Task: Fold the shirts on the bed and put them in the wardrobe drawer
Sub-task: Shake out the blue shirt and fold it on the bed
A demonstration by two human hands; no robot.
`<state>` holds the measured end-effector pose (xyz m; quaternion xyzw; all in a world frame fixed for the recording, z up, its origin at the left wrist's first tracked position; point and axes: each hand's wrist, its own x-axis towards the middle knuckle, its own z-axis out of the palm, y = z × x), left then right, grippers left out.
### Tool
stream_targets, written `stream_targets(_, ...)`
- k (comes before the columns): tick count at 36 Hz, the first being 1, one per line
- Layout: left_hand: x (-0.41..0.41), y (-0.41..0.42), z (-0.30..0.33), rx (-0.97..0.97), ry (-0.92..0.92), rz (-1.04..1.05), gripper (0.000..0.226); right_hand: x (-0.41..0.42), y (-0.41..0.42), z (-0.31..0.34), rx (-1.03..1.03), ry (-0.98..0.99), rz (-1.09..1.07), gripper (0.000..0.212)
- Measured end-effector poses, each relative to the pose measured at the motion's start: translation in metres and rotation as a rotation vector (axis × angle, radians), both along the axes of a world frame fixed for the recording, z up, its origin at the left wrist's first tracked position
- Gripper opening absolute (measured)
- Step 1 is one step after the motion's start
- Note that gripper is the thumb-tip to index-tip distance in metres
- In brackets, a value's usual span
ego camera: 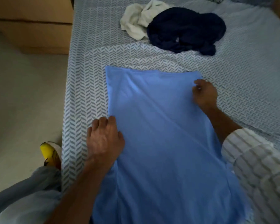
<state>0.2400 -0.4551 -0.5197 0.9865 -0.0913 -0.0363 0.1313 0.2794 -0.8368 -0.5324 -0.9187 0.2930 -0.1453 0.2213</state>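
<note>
A light blue shirt (pixel 160 126) lies spread flat on the bed, running from the near edge toward the middle. My left hand (pixel 106 139) grips its left edge with curled fingers. My right hand (pixel 204 93) pinches the fabric near the far right corner. Further back on the bed lie a crumpled navy shirt (pixel 186 29) and a crumpled white shirt (pixel 139 18), touching each other. The wardrobe drawer is not in view.
The bed (pixel 90 65) has a grey-and-white herringbone sheet, and its left edge drops to a pale floor (pixel 26 94). A brown wooden unit (pixel 32 25) stands at the far left. A yellow shoe (pixel 50 154) shows beside the bed.
</note>
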Motion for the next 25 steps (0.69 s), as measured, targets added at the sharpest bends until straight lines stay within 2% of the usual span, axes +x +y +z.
stream_targets(3, 0.000, -0.036, -0.002, -0.064, 0.002, -0.135, 0.032, -0.034, -0.051, -0.005, 0.069, 0.102, -0.196, 0.028)
stream_targets(5, 0.003, -0.062, -0.003, -0.099, 0.010, -0.212, 0.031, -0.048, -0.071, -0.013, 0.155, 0.192, -0.229, 0.024)
stream_targets(8, 0.014, -0.105, -0.001, -0.201, 0.080, -0.303, 0.028, -0.055, -0.082, -0.021, 0.173, 0.175, -0.125, 0.019)
stream_targets(13, 0.048, -0.195, 0.001, -0.205, 0.222, -0.446, 0.027, -0.054, -0.089, -0.038, 0.076, 0.095, 0.021, 0.017)
stream_targets(16, 0.070, -0.254, -0.006, -0.241, 0.235, -0.468, 0.028, -0.057, -0.096, -0.051, -0.019, -0.001, 0.079, 0.025)
stream_targets(19, 0.096, -0.308, -0.007, -0.243, 0.221, -0.447, 0.032, -0.056, -0.099, -0.062, -0.101, -0.115, 0.092, 0.020)
stream_targets(25, 0.133, -0.388, -0.005, -0.219, 0.244, -0.316, 0.056, -0.056, -0.102, -0.073, -0.157, -0.200, 0.086, 0.012)
